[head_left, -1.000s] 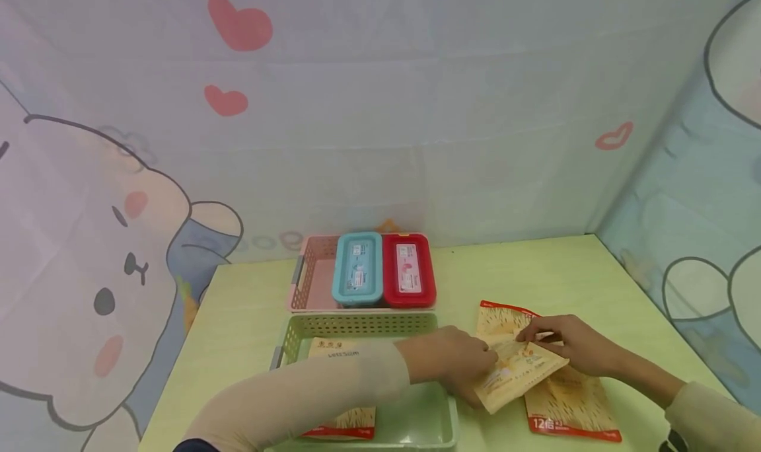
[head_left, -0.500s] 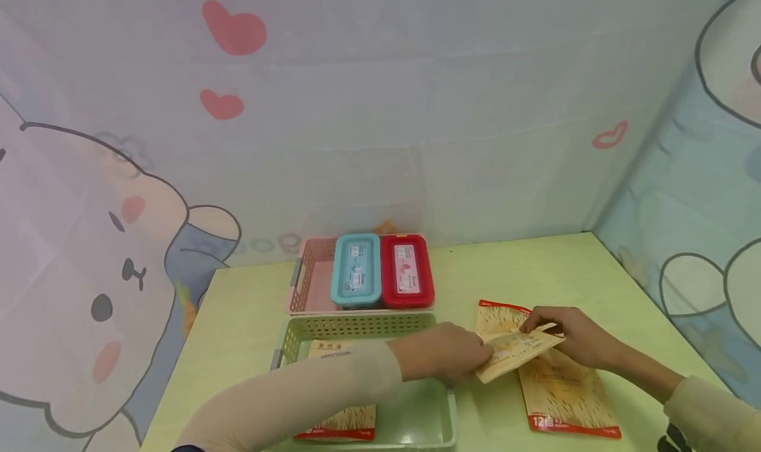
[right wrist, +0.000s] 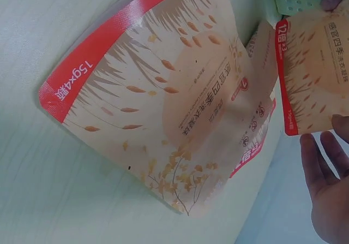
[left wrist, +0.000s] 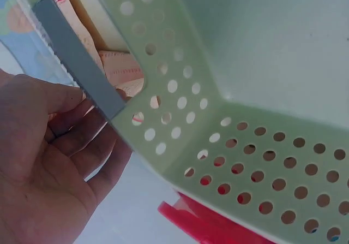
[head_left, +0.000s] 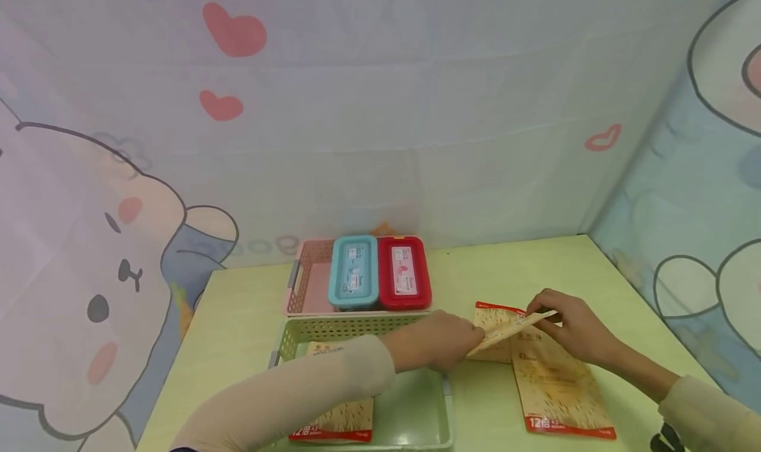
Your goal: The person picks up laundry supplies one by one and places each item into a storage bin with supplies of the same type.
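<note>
A flat beige laundry pod pouch (head_left: 505,330) with a red band is held up between both hands. My left hand (head_left: 446,341) grips its left end beside the green basket's right rim. My right hand (head_left: 573,323) pinches its right end with thumb and fingers. In the head view the pouch stands nearly edge-on; its printed face shows in the right wrist view. Below it, a second pouch (head_left: 561,386) lies overlapping a third pouch (head_left: 493,353) on the table. In the left wrist view the basket's grey handle hides part of my left hand's fingers.
The green basket (head_left: 448,406) holds another beige pouch (head_left: 347,415), partly hidden by my left sleeve. Behind it stands a pink basket (head_left: 306,283) with a blue lidded box (head_left: 354,273) and a red lidded box (head_left: 405,273). A printed cloth hangs behind the table.
The held pouch has tilted from showing its face to nearly edge-on in the head view. My right hand has risen slightly, and my left hand has shifted slightly up and left.
</note>
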{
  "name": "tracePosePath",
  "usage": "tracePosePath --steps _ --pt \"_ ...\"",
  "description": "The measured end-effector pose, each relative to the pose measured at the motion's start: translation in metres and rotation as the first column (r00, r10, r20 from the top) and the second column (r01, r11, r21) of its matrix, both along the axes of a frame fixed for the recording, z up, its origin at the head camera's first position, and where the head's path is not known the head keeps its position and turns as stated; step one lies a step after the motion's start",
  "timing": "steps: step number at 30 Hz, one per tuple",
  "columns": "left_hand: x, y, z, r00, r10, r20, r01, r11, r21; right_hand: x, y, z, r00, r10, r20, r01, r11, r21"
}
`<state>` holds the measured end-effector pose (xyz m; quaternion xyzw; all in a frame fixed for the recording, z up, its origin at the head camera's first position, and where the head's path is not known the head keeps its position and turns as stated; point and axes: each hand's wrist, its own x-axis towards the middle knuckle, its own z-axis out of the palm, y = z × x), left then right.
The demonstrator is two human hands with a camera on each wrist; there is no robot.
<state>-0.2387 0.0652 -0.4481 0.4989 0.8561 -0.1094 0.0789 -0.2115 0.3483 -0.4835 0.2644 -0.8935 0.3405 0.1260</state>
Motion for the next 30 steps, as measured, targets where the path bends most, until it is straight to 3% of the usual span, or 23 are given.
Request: tracePosePath --steps 6,13,23,30 --pt "-0.007 -0.005 0.009 0.992 0.077 0.1 -0.084 0.994 0.066 -0.001 -0.004 0.007 0.996 -0.05 -0.073 0.05 0.999 0.003" --pt "-0.018 -0.014 0.019 0.96 0.105 0.261 -0.164 0.962 0.218 0.0 -0.009 0.015 0.98 -0.112 -0.165 0.117 0.993 0.021" --pt "-0.024 -0.02 0.023 0.955 0.093 0.281 -0.17 0.95 0.262 -0.005 -0.012 0.02 0.966 -0.144 -0.214 0.154 0.988 0.03" --pt "-0.03 -0.028 0.031 0.923 0.103 0.37 -0.23 0.92 0.318 -0.009 -0.015 0.031 0.96 -0.144 -0.239 0.152 0.988 0.016"
